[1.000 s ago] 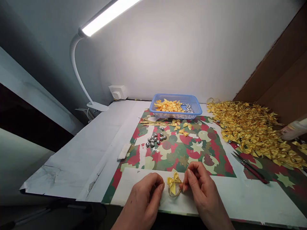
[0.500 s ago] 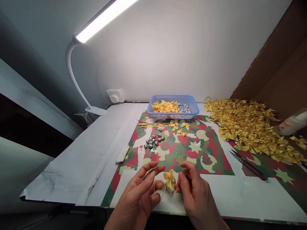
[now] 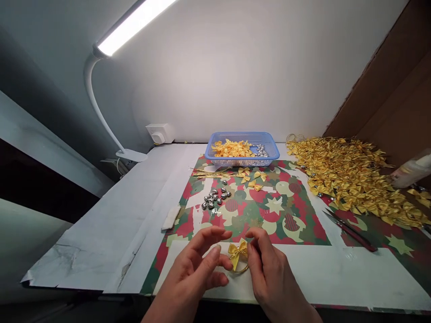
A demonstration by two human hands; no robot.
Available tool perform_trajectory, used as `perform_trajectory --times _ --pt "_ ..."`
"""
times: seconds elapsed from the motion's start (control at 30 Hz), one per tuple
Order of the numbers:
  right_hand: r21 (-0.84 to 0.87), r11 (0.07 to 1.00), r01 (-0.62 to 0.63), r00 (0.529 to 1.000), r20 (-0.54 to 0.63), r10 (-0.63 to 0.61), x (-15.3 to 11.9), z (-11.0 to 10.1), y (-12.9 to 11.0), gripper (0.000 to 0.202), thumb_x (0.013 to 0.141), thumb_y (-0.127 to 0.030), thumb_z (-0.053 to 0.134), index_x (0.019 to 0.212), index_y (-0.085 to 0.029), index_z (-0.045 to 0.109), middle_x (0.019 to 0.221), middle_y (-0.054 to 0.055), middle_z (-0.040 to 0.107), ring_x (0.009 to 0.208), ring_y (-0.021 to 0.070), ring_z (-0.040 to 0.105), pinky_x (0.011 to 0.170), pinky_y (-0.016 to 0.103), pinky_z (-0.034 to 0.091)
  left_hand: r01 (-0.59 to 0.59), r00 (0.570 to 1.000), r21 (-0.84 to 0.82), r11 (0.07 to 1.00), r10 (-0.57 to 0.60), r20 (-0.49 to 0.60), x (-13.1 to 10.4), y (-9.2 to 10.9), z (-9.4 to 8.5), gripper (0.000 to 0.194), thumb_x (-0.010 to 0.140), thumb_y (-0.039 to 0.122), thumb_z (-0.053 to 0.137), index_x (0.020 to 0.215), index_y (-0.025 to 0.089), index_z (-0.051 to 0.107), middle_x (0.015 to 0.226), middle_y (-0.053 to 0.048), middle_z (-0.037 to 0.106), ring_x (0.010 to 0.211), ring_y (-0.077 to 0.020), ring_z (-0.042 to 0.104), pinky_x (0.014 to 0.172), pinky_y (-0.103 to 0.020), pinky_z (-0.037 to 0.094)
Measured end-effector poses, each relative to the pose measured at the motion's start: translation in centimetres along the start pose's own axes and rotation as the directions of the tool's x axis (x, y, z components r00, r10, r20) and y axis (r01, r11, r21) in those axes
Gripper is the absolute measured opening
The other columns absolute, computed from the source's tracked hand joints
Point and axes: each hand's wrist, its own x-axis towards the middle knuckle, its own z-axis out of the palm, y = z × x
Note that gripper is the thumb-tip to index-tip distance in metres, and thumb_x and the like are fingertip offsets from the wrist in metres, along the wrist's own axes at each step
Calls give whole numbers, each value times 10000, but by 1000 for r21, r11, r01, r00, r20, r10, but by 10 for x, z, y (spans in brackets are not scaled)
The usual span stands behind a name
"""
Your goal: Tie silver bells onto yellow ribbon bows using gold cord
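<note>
Handling a gold bow (image 3: 235, 254), bottle label (image 3: 400, 177) blurred

The person's left grip (image 3: 193, 269) curves loosely, fingers (image 3: 215, 233) parted; close on its right, the right grip (image 3: 271, 270) pinches thumb (image 3: 257, 267) to forefinger (image 3: 261, 235).

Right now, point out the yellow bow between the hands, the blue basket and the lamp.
yellow bow (image 3: 235, 257): head view, lower middle of the bow
blue basket (image 3: 237, 159): head view, front rim
lamp (image 3: 137, 25): head view, lit strip
</note>
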Motion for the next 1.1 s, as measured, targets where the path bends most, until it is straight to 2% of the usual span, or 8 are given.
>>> perform_trajectory --times 0.17,0.3,0.47,0.67,0.8,0.93,1.0,1.1 --pt "-11 1000 -4 1000 29 4 0 1 0 189 977 -181 320 1092 -208 468 698 -14 579 517 164 576 508 269 451 -196 977 275 941 162 141 10 -8 0 233 972 321 520 1163 263 639 763 3 668 688 -170 601 582 -239 509" --pt "-18 1000 -10 999 46 11 1 1 0 190 977 -179 327 1105 -196 466 696 -2 615 508 169 599 490 269 463 -346 938 417 840 304 167 13 -7 2 200 949 271 536 1082 279 685 781 6 685 636 -156 559 619 -254 474" --pt "-55 998 -10 999 37 12 3 2 2 203 986 -187 321 1129 -187 465 660 -10 602 467 164 588 455 259 461 -318 944 435 843 325 60 9 1 6 163 889 302 613 981 252 738 615 33 588 567 -155 500 537 -243 414" --pt "-123 992 5 1000 18 -3 4 0 3 225 985 -186 317 1142 -176 478 701 17 622 511 189 619 499 291 480 -277 949 543 793 314 26 16 15 -21 176 823 362 696 726 222 737 590 30 567 547 -142 455 510 -224 379" --pt "-157 987 27 1000 7 -27 5 -2 2 244 975 -175 304 1147 -181 477 709 14 610 483 186 576 476 290 441 -286 940 720 632 331 82 13 16 -34 158 810 373 705 743 233 738 548 37 558 540 -157 501 526 -242 371" --pt "-180 982 55 998 15 -53 6 -3 3 241 958 -145 308 1105 -203 489 707 -6 579 466 164 503 486 272 431 -352 907 803 482 388 165 9 13 -32 209 778 290 734 603 223 642 509 46 529 486 -141 455 490 -260 311" --pt "-190 979 68 998 19 -66 6 -3 4 240 944 -122 317 1069 -211 500 684 -20 545 487 158 502 501 256 436 -383 902 755 532 392 181 8 11 -31 281 804 281 713 567 221 574 542 43 514 519 -143 454 503 -256 320" --pt "-211 974 88 996 6 -89 6 0 6 247 932 -105 318 1045 -212 511 684 -21 537 505 156 512 511 246 437 -326 945 521 789 289 154 5 8 -30 293 862 340 665 609 219 579 777 -4 605 751 -183 551 645 -232 427"
